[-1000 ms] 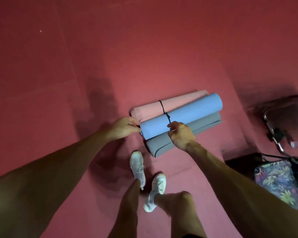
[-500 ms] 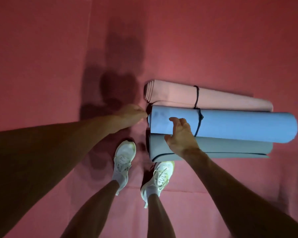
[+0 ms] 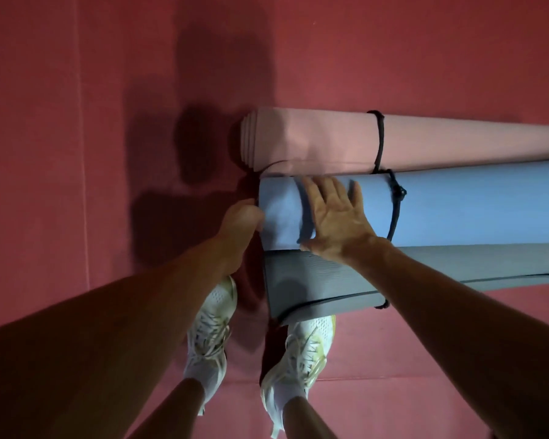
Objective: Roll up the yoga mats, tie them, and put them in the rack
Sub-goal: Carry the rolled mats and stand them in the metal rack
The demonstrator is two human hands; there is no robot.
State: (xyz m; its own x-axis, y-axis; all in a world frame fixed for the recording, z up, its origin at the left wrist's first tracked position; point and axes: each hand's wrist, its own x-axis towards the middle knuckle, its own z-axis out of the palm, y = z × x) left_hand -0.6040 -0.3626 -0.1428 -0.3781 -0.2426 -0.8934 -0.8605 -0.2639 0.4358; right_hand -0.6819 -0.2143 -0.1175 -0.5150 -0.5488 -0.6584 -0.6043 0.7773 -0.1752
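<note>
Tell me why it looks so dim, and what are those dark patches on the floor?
Head view: weak light overall; patches on the red floor beside the pink mat are the person's shadows; right hand on the blue mat is slightly blurred; forearms look stretched by the wide lens.

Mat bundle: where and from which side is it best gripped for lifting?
Probably beside the black cord, reached from above and wrapped underneath: the cord binds the pink mat, blue mat and grey mat into one bundle lying flat.
</note>
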